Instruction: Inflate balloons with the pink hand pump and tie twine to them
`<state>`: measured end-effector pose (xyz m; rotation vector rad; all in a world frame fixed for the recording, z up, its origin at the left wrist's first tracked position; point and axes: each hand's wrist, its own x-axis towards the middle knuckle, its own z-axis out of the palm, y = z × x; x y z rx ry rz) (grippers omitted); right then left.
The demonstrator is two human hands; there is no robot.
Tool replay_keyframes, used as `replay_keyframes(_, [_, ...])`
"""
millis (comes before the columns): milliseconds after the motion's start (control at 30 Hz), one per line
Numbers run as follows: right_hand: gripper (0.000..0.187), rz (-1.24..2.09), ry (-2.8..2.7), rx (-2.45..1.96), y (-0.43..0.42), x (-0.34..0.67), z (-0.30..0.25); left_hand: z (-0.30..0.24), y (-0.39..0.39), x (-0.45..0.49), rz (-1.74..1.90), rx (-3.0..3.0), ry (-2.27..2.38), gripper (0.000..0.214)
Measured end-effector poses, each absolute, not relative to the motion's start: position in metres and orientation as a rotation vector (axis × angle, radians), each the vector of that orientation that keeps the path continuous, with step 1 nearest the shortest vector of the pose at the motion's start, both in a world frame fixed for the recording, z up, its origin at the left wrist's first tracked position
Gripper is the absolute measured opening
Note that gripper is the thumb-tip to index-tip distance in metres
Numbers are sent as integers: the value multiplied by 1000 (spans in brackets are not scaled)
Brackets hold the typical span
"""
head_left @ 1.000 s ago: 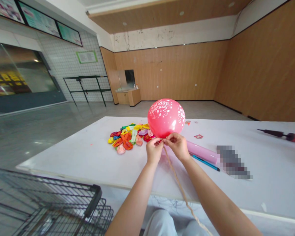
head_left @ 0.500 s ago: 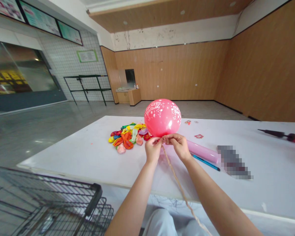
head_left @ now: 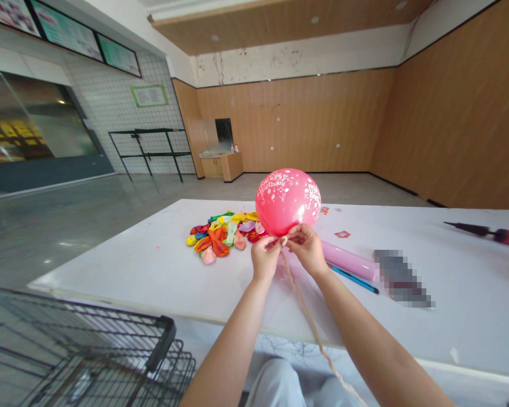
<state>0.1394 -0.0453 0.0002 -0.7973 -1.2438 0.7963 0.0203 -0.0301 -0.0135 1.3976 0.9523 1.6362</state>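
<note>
A pink inflated balloon (head_left: 287, 200) with white birthday print floats just above my two hands over the white table (head_left: 152, 271). My left hand (head_left: 265, 259) pinches the balloon's neck from the left. My right hand (head_left: 307, 247) pinches the same neck from the right, fingers closed. A thin tan string (head_left: 309, 322) hangs from the neck down between my forearms toward my lap.
A heap of flat colourful balloons (head_left: 223, 234) lies behind my left hand. A pink tube (head_left: 348, 262) and a blue pen (head_left: 356, 280) lie right of my hands. A hand pump (head_left: 492, 233) rests at the far right. A wire shopping cart (head_left: 89, 350) stands at lower left.
The balloon swayed left and then back right, rising slightly. Both hands stayed pinched on its neck and lifted a little with it.
</note>
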Motion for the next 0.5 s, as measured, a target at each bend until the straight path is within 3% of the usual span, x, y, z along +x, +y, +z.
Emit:
replay_keyframes(333, [22, 690, -1297, -827, -46, 139, -2, -9, -35, 23, 1612, 1384, 906, 21])
replay_keyframes(500, [14, 371, -1507, -891, -48, 146, 1, -1, -44, 23, 1524, 1277, 859, 26])
